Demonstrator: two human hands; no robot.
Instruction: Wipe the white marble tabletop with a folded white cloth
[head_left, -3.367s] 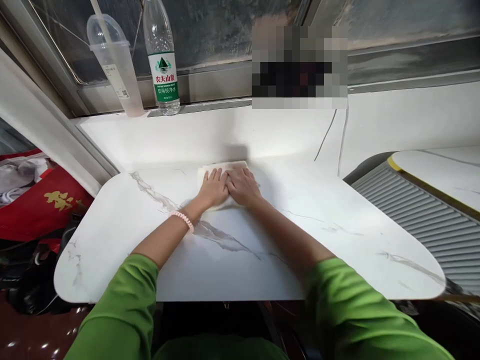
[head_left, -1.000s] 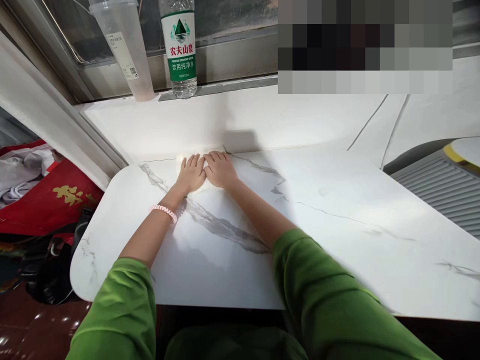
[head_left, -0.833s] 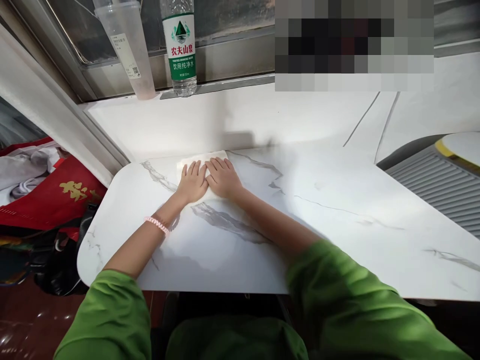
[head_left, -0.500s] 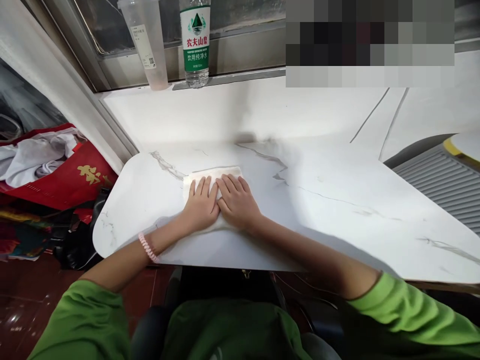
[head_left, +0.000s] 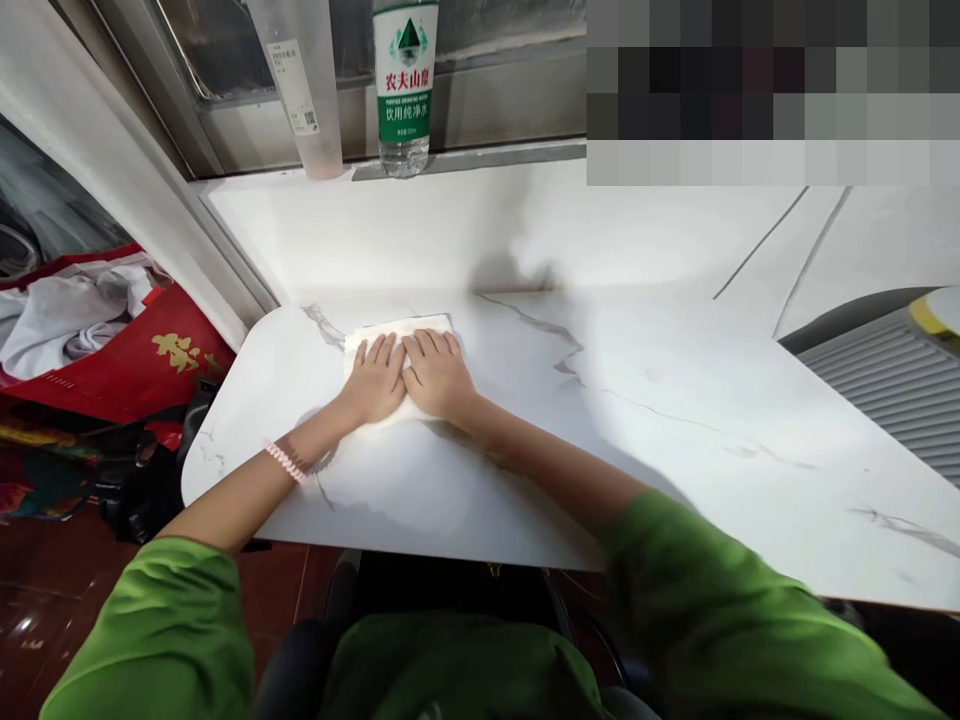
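A white folded cloth (head_left: 401, 408) lies flat on the white marble-patterned tabletop (head_left: 517, 510), left of its middle. My left hand (head_left: 373, 385) rests palm down on the cloth with its fingers stretched out. Beside it, thumbs close together, my right hand (head_left: 439, 375) presses flat on the same cloth, fingers extended. Both hands cover much of the cloth; its far edge shows beyond the fingertips. A pink coiled band (head_left: 286, 462) circles my left wrist.
On the window ledge stand a water bottle (head_left: 405, 90) with a green and white label and a tall translucent cup (head_left: 307, 90). A red bag (head_left: 142, 350) with white fabric sits at the left. A grey ribbed object (head_left: 885, 385) is at the right.
Both hands and the cloth have slid left and a little away from me across the tabletop. The hands stay flat and side by side. The view has shifted slightly.
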